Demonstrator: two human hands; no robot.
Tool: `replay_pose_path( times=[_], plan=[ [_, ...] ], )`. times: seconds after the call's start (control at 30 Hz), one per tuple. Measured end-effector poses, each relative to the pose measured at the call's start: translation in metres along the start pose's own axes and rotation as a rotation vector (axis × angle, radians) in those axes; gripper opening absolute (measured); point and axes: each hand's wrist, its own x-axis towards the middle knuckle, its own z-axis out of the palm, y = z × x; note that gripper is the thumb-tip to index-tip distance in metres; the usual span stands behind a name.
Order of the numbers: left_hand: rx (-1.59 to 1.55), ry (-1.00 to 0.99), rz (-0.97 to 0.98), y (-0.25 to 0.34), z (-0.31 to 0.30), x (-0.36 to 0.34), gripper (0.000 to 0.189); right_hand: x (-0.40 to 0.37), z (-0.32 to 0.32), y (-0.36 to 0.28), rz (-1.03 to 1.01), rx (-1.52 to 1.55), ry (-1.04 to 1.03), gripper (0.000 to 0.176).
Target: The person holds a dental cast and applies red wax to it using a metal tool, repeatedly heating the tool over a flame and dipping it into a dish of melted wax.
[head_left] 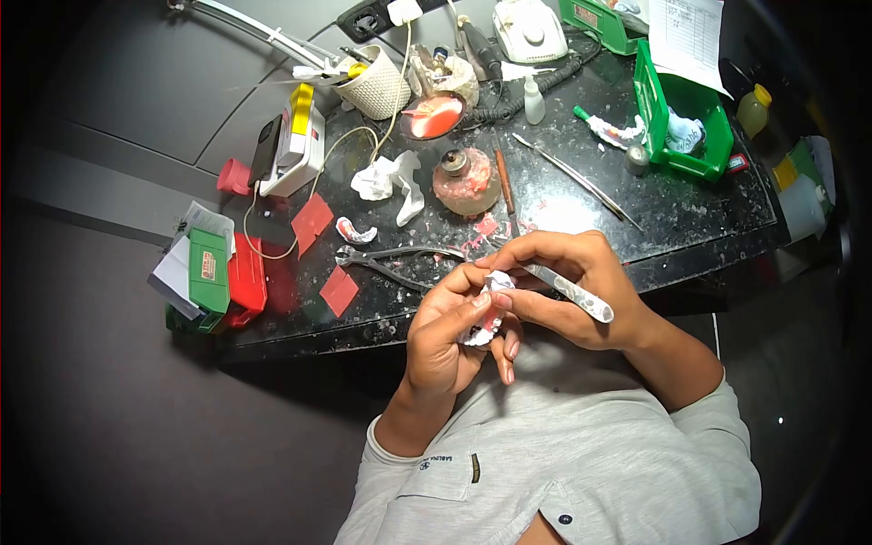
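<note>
Close in front of my body, my left hand [442, 341] grips a small white plaster dental cast [476, 336] with pink wax on it. My right hand [590, 282] keeps a flat-handled metal tool [581, 300] between its fingers, the pale spotted handle pointing down to the right. The tool's working end is hidden. My right thumb presses on the cast beside the left thumb. Just beyond the hands lie wire-cutting pliers [386, 261], pink wax scraps [488, 224] and a small cast piece with pink wax [355, 232].
A spirit burner [466, 189] coated in wax stands mid-table near a brown-handled tool [503, 177]. Pink wax sheets [339, 291] and crumpled tissue [391, 182] lie left. A green bin [699, 163] stands right, stacked bins [211, 272] left. Cables run across the back.
</note>
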Motion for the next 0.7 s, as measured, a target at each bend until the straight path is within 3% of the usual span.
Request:
replay_pose_path(
  times=[0.27,0.5,0.7],
  plan=[
    [0.060,-0.005,0.000,0.000,-0.004,0.002,0.027,0.004,-0.003,-0.003,0.110,0.050,-0.035,0.021],
    [0.147,-0.019,-0.024,0.003,-0.009,0.001,0.035,0.003,-0.002,0.003,0.025,0.025,-0.001,0.017],
    [0.297,-0.077,0.012,0.005,-0.010,0.001,0.040,0.000,0.000,-0.003,0.119,0.079,0.031,0.015]
  ],
)
